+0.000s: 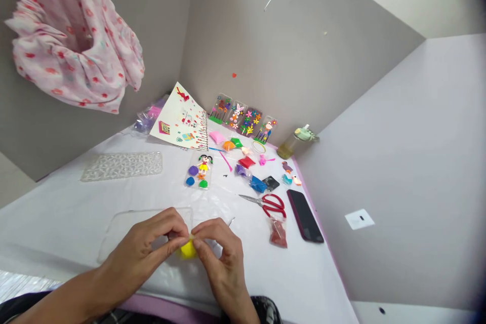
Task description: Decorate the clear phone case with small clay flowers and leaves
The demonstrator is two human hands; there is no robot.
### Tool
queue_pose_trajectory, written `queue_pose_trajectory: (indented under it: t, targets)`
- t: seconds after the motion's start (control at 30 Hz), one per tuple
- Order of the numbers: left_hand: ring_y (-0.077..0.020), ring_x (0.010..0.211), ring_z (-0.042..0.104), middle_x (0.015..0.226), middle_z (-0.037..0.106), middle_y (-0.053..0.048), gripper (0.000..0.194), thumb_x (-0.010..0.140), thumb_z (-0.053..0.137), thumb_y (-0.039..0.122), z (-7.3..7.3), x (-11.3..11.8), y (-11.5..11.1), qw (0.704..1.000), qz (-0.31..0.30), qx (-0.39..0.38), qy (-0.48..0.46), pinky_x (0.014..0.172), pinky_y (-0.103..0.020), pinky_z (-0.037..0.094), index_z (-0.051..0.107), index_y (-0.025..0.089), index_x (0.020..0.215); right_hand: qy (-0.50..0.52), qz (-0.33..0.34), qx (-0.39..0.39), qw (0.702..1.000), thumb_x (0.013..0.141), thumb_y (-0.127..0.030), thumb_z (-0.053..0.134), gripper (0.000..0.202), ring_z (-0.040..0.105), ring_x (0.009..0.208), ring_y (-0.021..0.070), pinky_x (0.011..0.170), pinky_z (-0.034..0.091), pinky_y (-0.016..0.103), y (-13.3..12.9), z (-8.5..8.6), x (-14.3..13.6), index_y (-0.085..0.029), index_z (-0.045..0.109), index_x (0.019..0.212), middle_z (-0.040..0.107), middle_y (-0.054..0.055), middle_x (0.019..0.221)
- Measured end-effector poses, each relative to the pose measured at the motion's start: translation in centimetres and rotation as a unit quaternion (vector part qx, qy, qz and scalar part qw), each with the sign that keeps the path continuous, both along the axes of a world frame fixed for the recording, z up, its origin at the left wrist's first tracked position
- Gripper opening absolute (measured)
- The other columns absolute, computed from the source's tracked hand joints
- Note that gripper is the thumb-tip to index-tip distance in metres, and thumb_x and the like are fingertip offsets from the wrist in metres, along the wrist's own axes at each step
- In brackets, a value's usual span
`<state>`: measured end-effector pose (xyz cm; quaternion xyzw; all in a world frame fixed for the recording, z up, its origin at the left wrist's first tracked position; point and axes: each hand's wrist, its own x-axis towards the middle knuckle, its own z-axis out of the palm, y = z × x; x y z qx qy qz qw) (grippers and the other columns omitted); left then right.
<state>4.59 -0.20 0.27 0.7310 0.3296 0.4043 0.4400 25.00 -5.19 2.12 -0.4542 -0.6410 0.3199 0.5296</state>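
Observation:
Near the table's front edge, my left hand (150, 245) and my right hand (225, 253) meet at a small clear packet of yellow clay (188, 250). Thumb and forefinger of each hand pinch its upper edge, and the yellow lump hangs just below the fingertips. A clear flat sheet or tray (125, 216) lies under and behind my left hand. Beyond my hands is a clear phone case (207, 186) with a clay doll and purple, blue and green clay balls on it. A thin pointed tool (231, 221) shows partly behind my right hand.
Red-handled scissors (271, 205), a brown clay packet (278, 234) and a phone (305, 216) lie at right. Several clay packets, including a blue one (258, 184), lie farther back. Decorated cases (237, 114), a bottle (296, 143) and a textured clear panel (122, 166) surround them.

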Motion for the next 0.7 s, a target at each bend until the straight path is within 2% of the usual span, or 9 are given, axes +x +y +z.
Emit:
queue_pose_trajectory:
  t: [0.1, 0.2, 0.37, 0.47, 0.57, 0.7]
  targets:
    - [-0.0169, 0.079, 0.071, 0.086, 0.072, 0.002, 0.028, 0.112, 0.06, 0.035, -0.4, 0.1, 0.0, 1.0, 0.006, 0.026, 0.007, 0.075, -0.024, 0.057, 0.072, 0.025, 0.088, 0.006, 0.006, -0.013, 1.0, 0.103, -0.018, 0.074, 0.013, 0.078, 0.094, 0.0214, 0.087, 0.061, 0.031, -0.1, -0.2, -0.2, -0.025, 0.08, 0.094, 0.083, 0.005, 0.098]
    - [-0.0172, 0.078, 0.071, 0.085, 0.072, 0.002, 0.027, 0.11, 0.063, 0.037, -0.5, 0.0, 0.1, 1.0, 0.013, 0.017, 0.006, 0.075, -0.024, 0.057, 0.073, 0.025, 0.087, 0.012, 0.005, -0.037, 0.999, 0.102, -0.02, 0.073, 0.008, 0.078, 0.095, 0.0212, 0.087, 0.061, 0.03, -0.1, -0.3, -0.3, -0.025, 0.079, 0.101, 0.082, 0.004, 0.101]
    - [-0.0193, 0.085, 0.074, 0.091, 0.075, 0.001, 0.02, 0.105, 0.072, 0.042, 0.2, -0.6, 0.5, 0.999, -0.008, -0.022, 0.026, 0.079, -0.024, 0.06, 0.077, 0.026, 0.093, 0.001, 0.003, -0.013, 1.0, 0.101, -0.016, 0.072, 0.013, 0.078, 0.095, 0.0202, 0.088, 0.06, 0.029, 0.0, -0.2, 0.0, -0.025, 0.079, 0.095, 0.083, 0.004, 0.1]
    - [-0.019, 0.083, 0.073, 0.088, 0.074, 0.001, 0.026, 0.107, 0.069, 0.045, 0.7, -0.8, 0.4, 0.999, 0.002, -0.03, 0.023, 0.078, -0.024, 0.059, 0.077, 0.026, 0.09, -0.003, -0.006, -0.015, 1.0, 0.1, -0.015, 0.072, 0.014, 0.078, 0.095, 0.0201, 0.088, 0.061, 0.029, 0.0, 0.0, 0.1, -0.025, 0.079, 0.094, 0.083, 0.004, 0.099]
    - [-0.0186, 0.079, 0.071, 0.083, 0.072, 0.001, 0.033, 0.11, 0.063, 0.044, 1.0, -0.9, 0.0, 0.999, 0.024, -0.017, 0.028, 0.076, -0.025, 0.057, 0.073, 0.026, 0.084, 0.001, 0.009, -0.038, 0.999, 0.103, -0.021, 0.07, 0.01, 0.079, 0.099, 0.0211, 0.091, 0.061, 0.03, -0.1, 0.1, 0.0, -0.025, 0.077, 0.097, 0.082, 0.005, 0.104]
    - [-0.0193, 0.077, 0.071, 0.081, 0.073, 0.001, 0.031, 0.109, 0.064, 0.04, 0.9, -0.7, -0.2, 0.999, 0.012, 0.001, 0.037, 0.074, -0.026, 0.059, 0.073, 0.025, 0.084, -0.014, 0.027, -0.035, 0.999, 0.108, -0.028, 0.07, 0.011, 0.079, 0.098, 0.022, 0.09, 0.062, 0.032, -0.3, -0.1, -0.2, -0.024, 0.076, 0.1, 0.083, 0.006, 0.104]
